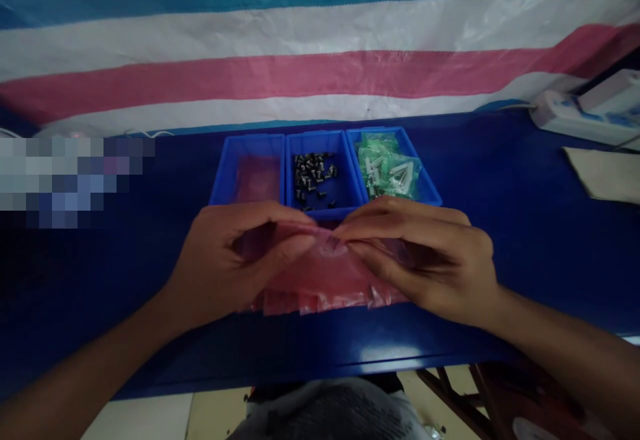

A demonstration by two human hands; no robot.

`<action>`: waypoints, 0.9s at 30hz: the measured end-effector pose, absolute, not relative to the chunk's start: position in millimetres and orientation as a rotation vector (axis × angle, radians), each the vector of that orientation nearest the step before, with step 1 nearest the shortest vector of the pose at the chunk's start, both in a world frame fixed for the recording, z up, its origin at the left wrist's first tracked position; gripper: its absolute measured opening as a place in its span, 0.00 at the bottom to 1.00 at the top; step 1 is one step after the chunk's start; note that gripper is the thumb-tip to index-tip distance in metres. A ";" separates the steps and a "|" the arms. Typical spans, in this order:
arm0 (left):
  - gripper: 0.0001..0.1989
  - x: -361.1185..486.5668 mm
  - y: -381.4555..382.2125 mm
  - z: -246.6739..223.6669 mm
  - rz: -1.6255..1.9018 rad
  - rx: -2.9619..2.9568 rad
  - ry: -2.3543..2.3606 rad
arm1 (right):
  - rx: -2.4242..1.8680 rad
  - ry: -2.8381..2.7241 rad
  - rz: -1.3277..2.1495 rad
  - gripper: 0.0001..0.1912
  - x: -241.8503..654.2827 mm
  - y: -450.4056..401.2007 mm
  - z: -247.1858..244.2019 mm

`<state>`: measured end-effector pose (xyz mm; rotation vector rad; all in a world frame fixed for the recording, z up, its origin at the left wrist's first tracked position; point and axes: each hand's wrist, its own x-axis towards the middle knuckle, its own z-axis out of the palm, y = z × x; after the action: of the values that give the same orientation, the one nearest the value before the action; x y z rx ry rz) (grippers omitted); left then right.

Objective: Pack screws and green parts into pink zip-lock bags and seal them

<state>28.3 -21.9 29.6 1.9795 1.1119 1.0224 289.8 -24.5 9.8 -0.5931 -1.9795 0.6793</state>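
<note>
Both hands meet over the near middle of the blue table, pinching the top edge of a pinkish-red plastic bag (333, 263). My left hand (237, 257) is closed on the edge from the left, thumb below and fingers above. From the right, my right hand (425, 253) pinches the same edge close by. More red bags (320, 301) lie beneath, their lower edges fanned out. Just beyond the hands stand three blue bins: the left bin (220, 173) holds red plastic bags, the middle bin (350, 177) small black screws (313, 170), the right bin (425, 183) green bags (390, 167) with white pieces.
A striped plastic sheet (300, 73) hangs behind the blue table (500, 227). At the right back lie a white power strip (570, 117) and a beige flat piece (605, 173). A blurred-out patch covers the left. The table's front edge runs below the hands.
</note>
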 end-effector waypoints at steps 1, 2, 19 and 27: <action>0.06 28.8 -21.8 30.8 1.048 1.995 1.149 | -0.587 -1.997 0.680 0.19 291.1 -25.1 10.1; 0.07 29.2 -21.5 31.9 1.084 1.985 1.172 | -0.582 -2.009 0.679 0.18 292.4 -25.7 10.4; 0.17 -33.0 58.2 31.1 1.263 2.180 1.438 | -0.680 -1.896 0.649 0.10 292.4 -28.0 13.6; 0.24 -31.6 52.2 45.1 0.342 2.814 1.336 | -0.706 -1.966 0.591 0.10 292.9 -32.1 12.6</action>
<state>-31.6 52.2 45.1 2.8145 1.3357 0.3416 292.9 -32.1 12.6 -0.7063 -1.9655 0.5915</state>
